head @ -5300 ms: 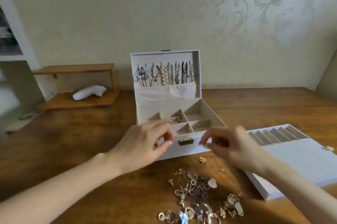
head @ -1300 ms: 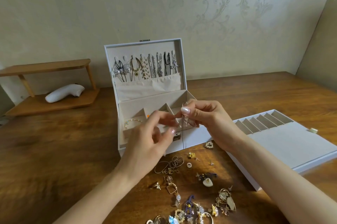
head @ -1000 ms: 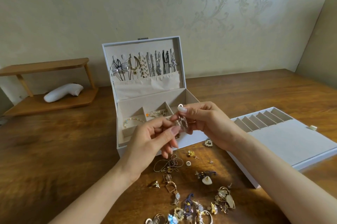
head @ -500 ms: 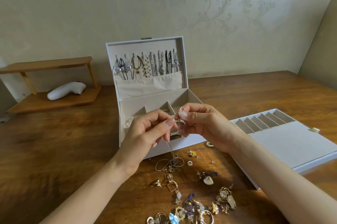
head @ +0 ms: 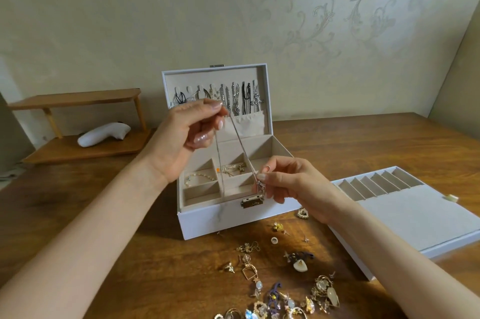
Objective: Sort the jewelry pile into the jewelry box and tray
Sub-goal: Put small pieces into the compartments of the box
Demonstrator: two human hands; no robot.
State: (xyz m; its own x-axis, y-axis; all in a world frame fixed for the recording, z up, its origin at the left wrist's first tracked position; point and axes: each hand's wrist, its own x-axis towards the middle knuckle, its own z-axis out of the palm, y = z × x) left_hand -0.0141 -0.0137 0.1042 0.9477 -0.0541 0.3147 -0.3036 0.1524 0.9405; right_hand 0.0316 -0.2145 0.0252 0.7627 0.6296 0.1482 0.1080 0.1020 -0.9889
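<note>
**A:** Where's the chain right now?

**B:** Up in the air, over the open jewelry box (head: 233,214). The left hand (head: 187,134) pinches the thin silver chain (head: 241,143) between thumb and forefinger, high up in front of the lid (head: 215,75). Its other fingers are curled in.

**A:** And the right hand?

**B:** The right hand (head: 293,183) is lower, over the box's front edge and just above the brass latch (head: 251,201). It pinches the chain's other end, again with thumb and forefinger. One strand runs taut on a slant between the two hands. A second strand hangs from the left hand down toward the compartments.

**A:** What's inside the box?

**B:** A row of necklaces (head: 235,97) hangs inside the upright lid, above a cloth pocket (head: 248,123). A beaded bracelet (head: 200,177) lies in a left-hand compartment, and a gold piece (head: 233,168) lies in the compartment beside it on the right.

**A:** The tray?

**B:** The tray (head: 415,217) lies flat on the tabletop (head: 78,214), to the right of the box. It has a row of narrow slots along its far end.

**A:** And the pile?

**B:** The pile (head: 285,298) is spread loose on the tabletop in front of the box, between the forearms: earrings, rings and small charms.

**A:** Anything else?

**B:** A wooden shelf (head: 78,99) stands at the far left by the wall, with a white object (head: 104,131) on its lower board.
</note>
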